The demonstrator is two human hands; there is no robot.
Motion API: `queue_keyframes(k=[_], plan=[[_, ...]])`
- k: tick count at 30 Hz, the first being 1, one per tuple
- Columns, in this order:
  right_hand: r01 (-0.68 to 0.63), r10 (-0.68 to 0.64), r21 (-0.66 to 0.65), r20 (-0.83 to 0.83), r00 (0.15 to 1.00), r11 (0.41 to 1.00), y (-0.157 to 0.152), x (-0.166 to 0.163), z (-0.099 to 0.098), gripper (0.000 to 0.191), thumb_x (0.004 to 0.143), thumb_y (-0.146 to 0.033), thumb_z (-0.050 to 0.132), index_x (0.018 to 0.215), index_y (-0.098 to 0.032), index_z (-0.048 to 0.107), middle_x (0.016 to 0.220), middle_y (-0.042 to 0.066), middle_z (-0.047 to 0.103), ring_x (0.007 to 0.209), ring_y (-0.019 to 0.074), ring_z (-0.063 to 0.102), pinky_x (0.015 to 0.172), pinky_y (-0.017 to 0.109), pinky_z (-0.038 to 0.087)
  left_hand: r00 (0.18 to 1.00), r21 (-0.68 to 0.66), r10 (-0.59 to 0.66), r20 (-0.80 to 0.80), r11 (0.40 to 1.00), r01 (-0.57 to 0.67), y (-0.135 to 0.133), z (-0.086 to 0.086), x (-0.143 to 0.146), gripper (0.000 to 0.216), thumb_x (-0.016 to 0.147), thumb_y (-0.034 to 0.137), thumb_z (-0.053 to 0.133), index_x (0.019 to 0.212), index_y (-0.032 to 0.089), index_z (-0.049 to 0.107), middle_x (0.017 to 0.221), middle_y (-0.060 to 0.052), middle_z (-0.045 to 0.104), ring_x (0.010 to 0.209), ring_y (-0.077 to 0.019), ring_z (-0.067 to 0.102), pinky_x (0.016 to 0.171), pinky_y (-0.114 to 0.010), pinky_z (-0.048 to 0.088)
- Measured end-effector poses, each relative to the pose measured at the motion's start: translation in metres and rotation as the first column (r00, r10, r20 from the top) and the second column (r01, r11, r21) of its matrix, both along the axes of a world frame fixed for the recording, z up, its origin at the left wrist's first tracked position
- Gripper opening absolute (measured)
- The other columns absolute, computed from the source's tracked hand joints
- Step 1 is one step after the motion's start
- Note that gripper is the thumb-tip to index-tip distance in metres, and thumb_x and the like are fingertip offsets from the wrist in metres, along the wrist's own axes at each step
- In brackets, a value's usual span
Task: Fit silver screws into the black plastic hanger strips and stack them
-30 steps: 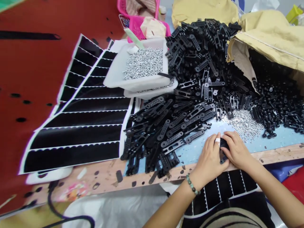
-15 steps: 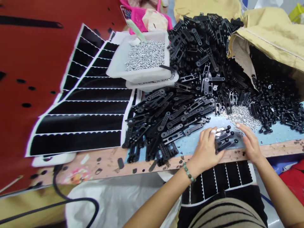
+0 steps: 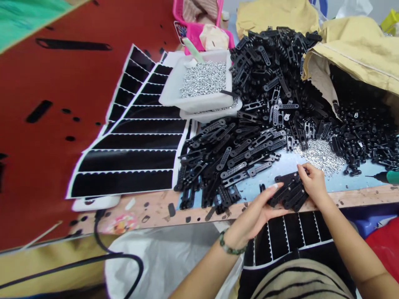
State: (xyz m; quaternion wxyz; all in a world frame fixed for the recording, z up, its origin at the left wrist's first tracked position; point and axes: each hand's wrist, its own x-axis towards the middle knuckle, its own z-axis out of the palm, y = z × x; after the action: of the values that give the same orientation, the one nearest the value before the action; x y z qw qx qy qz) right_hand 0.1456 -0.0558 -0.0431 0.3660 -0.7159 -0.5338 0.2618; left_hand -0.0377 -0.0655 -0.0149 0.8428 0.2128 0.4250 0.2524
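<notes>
Head view, L hand (image 3: 256,212) part-hid, prob. under blk pcs (image 3: 287,192)

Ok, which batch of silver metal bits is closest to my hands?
The loose pile on the blue surface, just beyond your right hand. Unlike the silver bits held in the white tubs farther left, it lies spread out in the open.
</notes>
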Motion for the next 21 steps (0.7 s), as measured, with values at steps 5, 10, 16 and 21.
queue_keyframes(k=[5, 10, 16, 21], plan=[[0.045, -0.01, -0.141, 0.236, 0.972, 0.989, 0.007, 0.0, -0.006, 0.032, 0.091, -0.042, 0.042, 0.073, -0.021, 0.059, 0.053, -0.002, 0.052, 0.053, 0.0155, 0.049, 0.056, 0.025, 0.028, 0.869, 0.638, 0.231, -0.438, 0.761, 0.119, -0.013, -0.029, -0.008, 0.035, 0.082, 0.027, 0.061, 0.115, 0.021, 0.051, 0.12, -0.008, 0.054, 0.11, -0.0231, 0.057, 0.086, -0.036, 0.052], [0.037, 0.058, -0.192, 0.466, 0.883, 0.981, 0.008, -0.01, -0.003, 0.02, 0.092, -0.036, 0.046, 0.091, -0.02, 0.059, 0.066, 0.001, 0.058, 0.059, 0.0171, 0.053, 0.057, 0.026, 0.028, 0.664, 0.762, 0.377, -0.646, 0.367, 0.533, -0.006, -0.035, -0.004, 0.012, 0.09, 0.023, 0.052, 0.1, 0.02, 0.059, 0.096, -0.005, 0.061, 0.097, -0.0223, 0.056, 0.087, -0.041, 0.048], [-0.041, 0.019, 0.021, 0.621, 0.784, 0.999, 0.009, -0.008, -0.005, 0.022, 0.091, -0.034, 0.049, 0.082, -0.017, 0.06, 0.087, 0.01, 0.057, 0.086, 0.025, 0.051, 0.073, 0.034, 0.039, 0.546, 0.726, 0.516, -0.66, 0.251, 0.64, 0.01, -0.028, 0.0, 0.01, 0.088, 0.021, 0.056, 0.094, 0.018, 0.063, 0.112, -0.009, 0.052, 0.102, -0.0247, 0.049, 0.089, -0.043, 0.046], [-0.326, 0.246, 0.316, 0.267, 0.932, 0.891, 0.0, -0.009, 0.021, 0.016, 0.091, -0.019, 0.045, 0.104, -0.017, 0.054, 0.099, 0.011, 0.058, 0.096, 0.0233, 0.053, 0.084, 0.039, 0.045, 0.6, 0.72, 0.412, -0.686, 0.258, 0.645, 0.016, -0.014, -0.002, 0.013, 0.08, 0.012, 0.055, 0.091, 0.018, 0.057, 0.121, -0.009, 0.047, 0.115, -0.0281, 0.042, 0.1, -0.05, 0.039]])
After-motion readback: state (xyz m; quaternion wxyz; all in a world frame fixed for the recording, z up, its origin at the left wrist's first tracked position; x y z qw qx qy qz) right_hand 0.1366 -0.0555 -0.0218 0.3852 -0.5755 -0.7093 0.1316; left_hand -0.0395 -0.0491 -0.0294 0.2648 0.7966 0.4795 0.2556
